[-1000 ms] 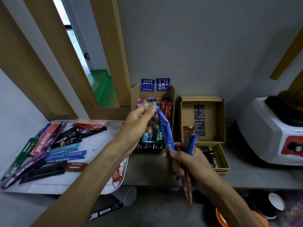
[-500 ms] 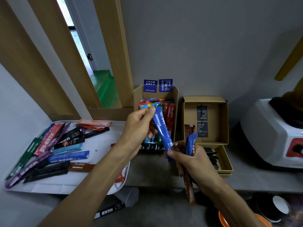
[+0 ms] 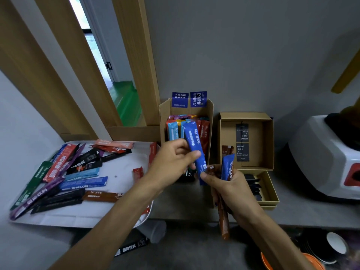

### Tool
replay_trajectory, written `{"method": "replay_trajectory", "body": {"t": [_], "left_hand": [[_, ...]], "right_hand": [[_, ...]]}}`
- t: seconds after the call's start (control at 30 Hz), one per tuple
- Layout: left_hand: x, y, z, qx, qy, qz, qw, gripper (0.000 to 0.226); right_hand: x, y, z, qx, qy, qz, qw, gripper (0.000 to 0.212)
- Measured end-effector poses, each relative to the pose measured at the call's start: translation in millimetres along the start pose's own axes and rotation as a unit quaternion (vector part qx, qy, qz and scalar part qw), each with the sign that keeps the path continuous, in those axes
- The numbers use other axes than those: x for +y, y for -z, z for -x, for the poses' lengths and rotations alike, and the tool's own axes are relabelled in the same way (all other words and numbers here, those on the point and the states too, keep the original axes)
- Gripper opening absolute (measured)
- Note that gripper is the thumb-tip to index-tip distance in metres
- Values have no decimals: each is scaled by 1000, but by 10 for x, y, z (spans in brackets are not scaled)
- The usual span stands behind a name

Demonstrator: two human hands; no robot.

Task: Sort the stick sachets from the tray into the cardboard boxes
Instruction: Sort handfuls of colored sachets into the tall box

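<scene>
My left hand (image 3: 171, 162) pinches a blue stick sachet (image 3: 193, 142) near its middle, in front of the tall cardboard box (image 3: 210, 117) packed with upright coloured sachets. My right hand (image 3: 231, 189) grips a bundle: a second blue sachet (image 3: 227, 166) and brown sachets (image 3: 224, 221) that hang below the fist; its fingertip also touches the lower end of the first blue sachet. The white tray (image 3: 120, 164) at left holds several sachets, black, blue, red, purple and green. A flat open cardboard box (image 3: 269, 184) at right holds dark sachets.
A white appliance (image 3: 321, 158) with a red part stands at far right. A black sachet (image 3: 132, 248) lies on the floor below the tray, beside a clear cup (image 3: 153, 230). An orange bowl (image 3: 303, 262) and dark cups (image 3: 335, 248) sit at lower right. A doorway opens behind the tray.
My left hand has drawn the blue sachet upward out of the right hand's bundle and slid lower along it. The right hand keeps its bundle almost still.
</scene>
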State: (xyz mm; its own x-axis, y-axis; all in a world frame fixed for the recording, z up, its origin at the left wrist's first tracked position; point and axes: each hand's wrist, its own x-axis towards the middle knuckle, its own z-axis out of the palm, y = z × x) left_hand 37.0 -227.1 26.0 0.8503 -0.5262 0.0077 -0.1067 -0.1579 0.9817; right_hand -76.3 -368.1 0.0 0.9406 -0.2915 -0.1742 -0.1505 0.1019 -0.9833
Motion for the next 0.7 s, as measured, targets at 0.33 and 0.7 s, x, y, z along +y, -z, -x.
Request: {"method": "replay_trajectory", "body": {"t": [0.33, 0.7], "left_hand": [[-380, -253, -254, 111, -52, -153, 981, 9], [-733, -219, -170, 134, -236, -450, 851, 67]], "right_hand": [[67, 221, 30, 100, -40, 1, 994, 12], [19, 279, 52, 67, -60, -27, 996, 18]]}}
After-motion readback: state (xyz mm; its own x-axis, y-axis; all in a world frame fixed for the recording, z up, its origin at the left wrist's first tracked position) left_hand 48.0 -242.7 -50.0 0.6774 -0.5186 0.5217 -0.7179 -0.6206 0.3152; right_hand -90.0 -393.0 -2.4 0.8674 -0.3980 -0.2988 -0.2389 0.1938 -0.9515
